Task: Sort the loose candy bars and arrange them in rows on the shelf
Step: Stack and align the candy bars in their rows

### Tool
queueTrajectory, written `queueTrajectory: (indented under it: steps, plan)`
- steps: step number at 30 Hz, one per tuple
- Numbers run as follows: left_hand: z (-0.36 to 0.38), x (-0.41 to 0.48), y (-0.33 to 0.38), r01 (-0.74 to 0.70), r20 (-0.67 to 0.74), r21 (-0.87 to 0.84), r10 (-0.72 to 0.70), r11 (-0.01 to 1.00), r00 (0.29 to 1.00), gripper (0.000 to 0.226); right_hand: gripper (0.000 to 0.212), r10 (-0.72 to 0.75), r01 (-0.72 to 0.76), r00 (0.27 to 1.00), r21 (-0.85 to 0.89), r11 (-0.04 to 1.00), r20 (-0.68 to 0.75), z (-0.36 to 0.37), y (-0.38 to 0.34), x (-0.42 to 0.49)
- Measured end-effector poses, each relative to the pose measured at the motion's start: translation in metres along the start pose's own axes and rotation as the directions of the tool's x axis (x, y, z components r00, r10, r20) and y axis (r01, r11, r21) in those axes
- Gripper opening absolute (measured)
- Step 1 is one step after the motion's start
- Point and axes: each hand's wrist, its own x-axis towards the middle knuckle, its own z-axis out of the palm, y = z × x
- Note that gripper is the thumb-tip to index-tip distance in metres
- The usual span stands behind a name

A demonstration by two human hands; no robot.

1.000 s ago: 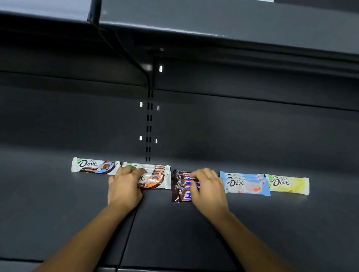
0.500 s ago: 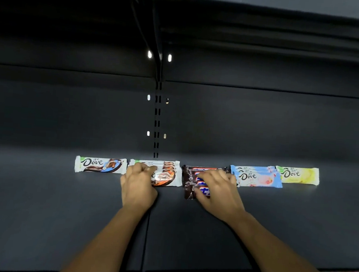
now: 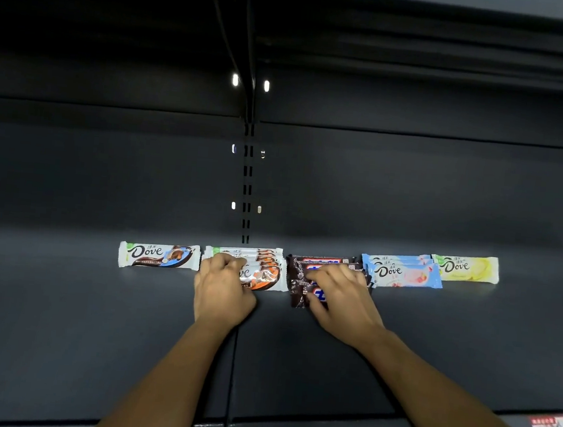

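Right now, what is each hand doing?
Left hand: fingers curled on the orange Dove stack.
Right hand: grips the dark bars.

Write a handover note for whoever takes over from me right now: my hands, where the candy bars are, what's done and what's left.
Left hand: fingers curled on the orange Dove stack.
Right hand: grips the dark brown bars.
One row along the shelf, left to right: blue-brown Dove bar, orange Dove stack, dark brown bars, light blue Dove stack, yellow Dove bar.
Done: bars are grouped by kind.
Left: the dark brown bars look fanned, the front one jutting forward; square them and the orange stack with the row.
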Motion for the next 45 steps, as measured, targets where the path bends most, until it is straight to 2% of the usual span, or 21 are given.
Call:
queueTrajectory:
  steps: [6,19,22,26,30,38,45]
  plan:
    - [0.0,-0.001,0.0,0.001,-0.019,-0.012,-0.001,1.0,1.0,0.049,0.029,-0.003,0.003,1.0,-0.002,1.0,-0.011,-0.001,0.0,-0.001]
    - [0.001,-0.001,0.0,0.0,-0.034,0.023,0.001,1.0,0.999,0.044,0.032,0.005,-0.005,1.0,0.008,1.0,-0.011,-0.003,-0.002,0.001]
    - [-0.002,-0.001,0.003,0.066,-0.081,-0.055,-0.07,0.996,0.994,0.044,0.033,0.003,-0.003,1.0,0.006,1.0,0.008,-0.003,-0.002,0.0]
    - [-0.008,0.001,0.004,0.239,-0.164,-0.154,-0.263,0.959,0.951,0.047,0.035,-0.013,0.013,1.0,0.023,1.0,-0.022,-0.005,-0.005,0.005]
    - [-0.007,0.002,0.001,0.311,-0.108,-0.178,-0.333,0.934,0.937,0.05,0.032,-0.055,0.055,0.997,0.013,0.998,-0.048,-0.002,-0.017,0.022]
    - [-0.005,0.002,-0.001,0.317,-0.064,-0.217,-0.338,0.923,0.939,0.049,0.044,0.058,-0.053,0.984,-0.032,0.998,0.171,0.021,-0.061,0.054]
    - [-0.004,0.006,-0.004,0.344,0.0,-0.239,-0.355,0.908,0.935,0.049,0.038,0.071,-0.072,0.979,-0.001,0.997,0.191,0.033,-0.06,0.055]
